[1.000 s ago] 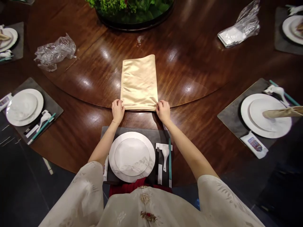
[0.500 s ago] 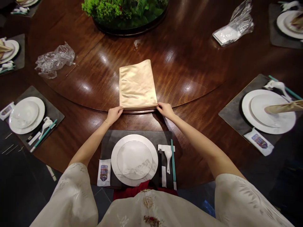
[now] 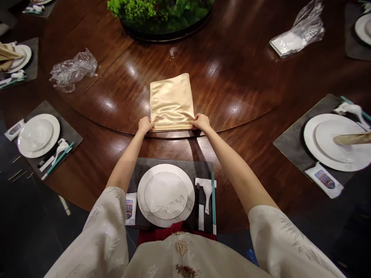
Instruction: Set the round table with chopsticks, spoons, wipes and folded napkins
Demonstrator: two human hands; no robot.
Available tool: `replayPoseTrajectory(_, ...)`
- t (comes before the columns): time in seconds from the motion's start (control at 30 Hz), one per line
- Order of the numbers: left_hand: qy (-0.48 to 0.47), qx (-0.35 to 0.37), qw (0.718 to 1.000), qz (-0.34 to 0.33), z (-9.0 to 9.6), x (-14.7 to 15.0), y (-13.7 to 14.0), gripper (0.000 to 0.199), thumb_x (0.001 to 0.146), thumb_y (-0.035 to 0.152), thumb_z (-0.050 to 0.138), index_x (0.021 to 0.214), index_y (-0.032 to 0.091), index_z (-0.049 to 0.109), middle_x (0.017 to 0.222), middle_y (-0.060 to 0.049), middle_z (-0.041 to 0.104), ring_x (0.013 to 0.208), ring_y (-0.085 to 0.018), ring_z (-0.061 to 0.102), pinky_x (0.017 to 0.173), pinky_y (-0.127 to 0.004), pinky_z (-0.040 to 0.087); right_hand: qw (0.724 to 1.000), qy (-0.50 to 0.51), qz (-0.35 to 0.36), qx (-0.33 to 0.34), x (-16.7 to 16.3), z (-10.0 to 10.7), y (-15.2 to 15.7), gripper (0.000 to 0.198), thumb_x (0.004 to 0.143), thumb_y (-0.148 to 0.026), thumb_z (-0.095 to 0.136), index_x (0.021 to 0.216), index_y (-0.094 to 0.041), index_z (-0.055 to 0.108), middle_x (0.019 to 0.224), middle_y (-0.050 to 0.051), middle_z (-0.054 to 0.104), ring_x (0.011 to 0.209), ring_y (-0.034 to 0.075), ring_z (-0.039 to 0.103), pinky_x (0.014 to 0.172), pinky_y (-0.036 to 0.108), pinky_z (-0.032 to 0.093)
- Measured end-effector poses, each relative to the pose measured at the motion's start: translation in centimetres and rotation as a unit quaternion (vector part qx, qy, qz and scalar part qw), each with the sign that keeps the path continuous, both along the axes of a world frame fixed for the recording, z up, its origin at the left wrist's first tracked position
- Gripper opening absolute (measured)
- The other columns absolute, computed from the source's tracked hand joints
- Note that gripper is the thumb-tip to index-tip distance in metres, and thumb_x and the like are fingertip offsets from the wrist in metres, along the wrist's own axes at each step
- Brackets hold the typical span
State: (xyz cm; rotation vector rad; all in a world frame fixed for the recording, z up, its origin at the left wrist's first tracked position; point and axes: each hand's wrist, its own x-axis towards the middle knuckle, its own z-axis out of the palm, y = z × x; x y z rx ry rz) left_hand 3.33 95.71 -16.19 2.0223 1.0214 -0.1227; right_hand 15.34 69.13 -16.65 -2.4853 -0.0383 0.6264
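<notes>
A shiny gold cloth napkin (image 3: 171,98) lies on the wooden turntable (image 3: 121,83), its near edge turned up into a narrow fold. My left hand (image 3: 145,125) pinches the left end of that fold. At the right end, the fingers of my right hand (image 3: 202,122) are closed on the same fold. Closer to my body, a small plate (image 3: 165,195) rests on a larger white plate (image 3: 141,204) over a grey placemat (image 3: 203,166). Beside the plates lie a white spoon (image 3: 207,193) and teal chopsticks (image 3: 213,208).
A green plant centrepiece (image 3: 165,15) stands at the back. Crumpled clear plastic (image 3: 74,71) lies on the left, and a plastic bag with white contents (image 3: 292,38) on the right. Place settings flank me, with a plate (image 3: 39,135) at left and a rolled napkin (image 3: 353,138) at right.
Both hands have moved slightly away from me, turning the napkin's near edge up into a fold. The cloth behind it has wrinkled, and the whole view has shifted a little.
</notes>
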Motion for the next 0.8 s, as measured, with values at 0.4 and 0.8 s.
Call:
replayPoseTrajectory(0.4,-0.236,-0.276,0.920,0.146,1.5,-2.6,-1.7,0.020,0.071,0.030,0.062,0.068,0.016,0.048,0.071,0.002,0.055,0.072,-0.009,0.060,0.076,-0.026,0.054,0.918,-0.064,-0.230,0.318,-4.1,-1.9,0.1,0.018,0.077,-0.037,0.047,0.076,-0.020,0.041,0.071,-0.003,0.053,0.067,0.008,0.056,0.064,0.019,0.048)
replayPoseTrajectory(0.8,-0.154,0.221,0.938,-0.217,-0.5,-6.2,-3.1,0.030,0.083,0.018,0.046,0.112,0.020,0.056,0.133,-0.012,0.047,0.128,-0.024,0.038,0.109,-0.040,0.026,0.922,-0.309,0.231,0.033,-8.1,-2.6,-3.0,0.027,0.086,-0.016,0.040,0.106,-0.018,0.058,0.126,0.012,0.053,0.124,0.024,0.039,0.104,0.040,0.031)
